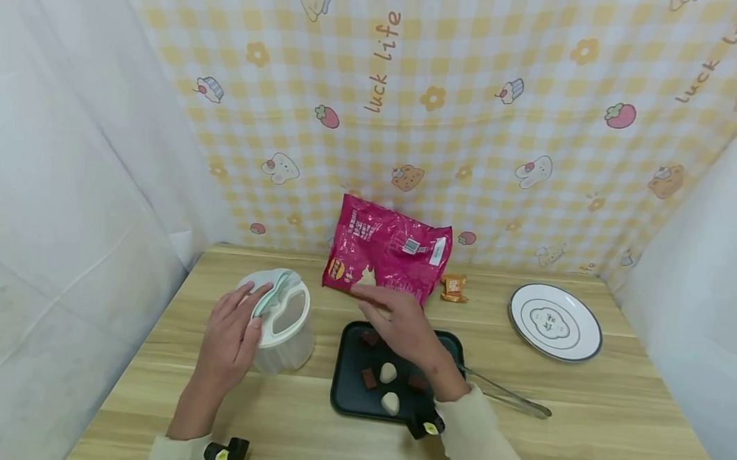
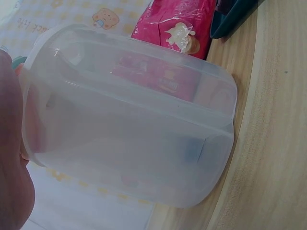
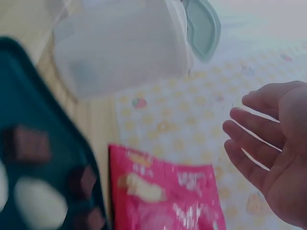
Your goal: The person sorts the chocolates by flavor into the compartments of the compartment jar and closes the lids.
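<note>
My left hand (image 1: 228, 337) is at the top of a white translucent canister (image 1: 283, 357), fingers and thumb at its raised mint-green lid flap (image 1: 272, 296). With the flap up, a rounded opening shows in the canister's top. In the left wrist view the canister wall (image 2: 120, 129) looks cloudy, and the hand (image 2: 14, 143) is at its lid end. My right hand (image 1: 401, 325) is over a dark rectangular tray (image 1: 350, 403), holding nothing, fingers extended toward the canister side. On the tray lie brown chocolate-like blocks (image 1: 369, 378) and white rounded pieces (image 1: 390, 403), some hidden under the right arm.
A pink snack bag (image 1: 392, 248) leans against the checkered backdrop behind the tray. Beside it lies a small orange wrapped packet (image 1: 454, 288). A white plate (image 1: 578, 338) sits at the right. Metal tongs (image 1: 522, 403) stick out right of the tray, partly behind the right forearm.
</note>
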`<state>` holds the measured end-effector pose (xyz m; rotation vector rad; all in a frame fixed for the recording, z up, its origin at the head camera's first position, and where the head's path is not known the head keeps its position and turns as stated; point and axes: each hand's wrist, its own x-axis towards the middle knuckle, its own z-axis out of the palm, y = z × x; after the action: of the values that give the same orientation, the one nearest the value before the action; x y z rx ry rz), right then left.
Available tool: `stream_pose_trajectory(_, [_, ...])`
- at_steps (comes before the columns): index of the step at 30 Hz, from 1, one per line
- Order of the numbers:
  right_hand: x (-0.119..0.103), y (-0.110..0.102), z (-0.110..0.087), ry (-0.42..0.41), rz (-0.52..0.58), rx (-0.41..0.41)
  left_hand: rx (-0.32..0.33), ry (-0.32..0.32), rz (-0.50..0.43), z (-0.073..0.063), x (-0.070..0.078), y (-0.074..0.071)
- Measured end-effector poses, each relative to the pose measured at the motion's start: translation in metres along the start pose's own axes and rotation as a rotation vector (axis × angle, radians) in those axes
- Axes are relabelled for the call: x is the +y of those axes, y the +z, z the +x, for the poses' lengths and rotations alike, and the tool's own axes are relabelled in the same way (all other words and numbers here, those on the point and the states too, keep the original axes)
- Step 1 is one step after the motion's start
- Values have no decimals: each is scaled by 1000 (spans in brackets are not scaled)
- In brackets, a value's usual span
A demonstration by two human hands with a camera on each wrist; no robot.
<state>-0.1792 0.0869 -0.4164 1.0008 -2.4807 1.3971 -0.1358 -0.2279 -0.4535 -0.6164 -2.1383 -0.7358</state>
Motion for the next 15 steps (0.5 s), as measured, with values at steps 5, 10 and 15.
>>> stream_pose_trajectory(5, [18,-18,-37,64,-91,40,0,-7,-3,0,0,3])
stream_pose_trajectory(10, [31,-38,-74,159,-160,60,2,-15,-9,-1,0,3])
stream_pose_trajectory(15, [41,-61,-107,218,-236,75,-11,-29,-13,-1,-1,1])
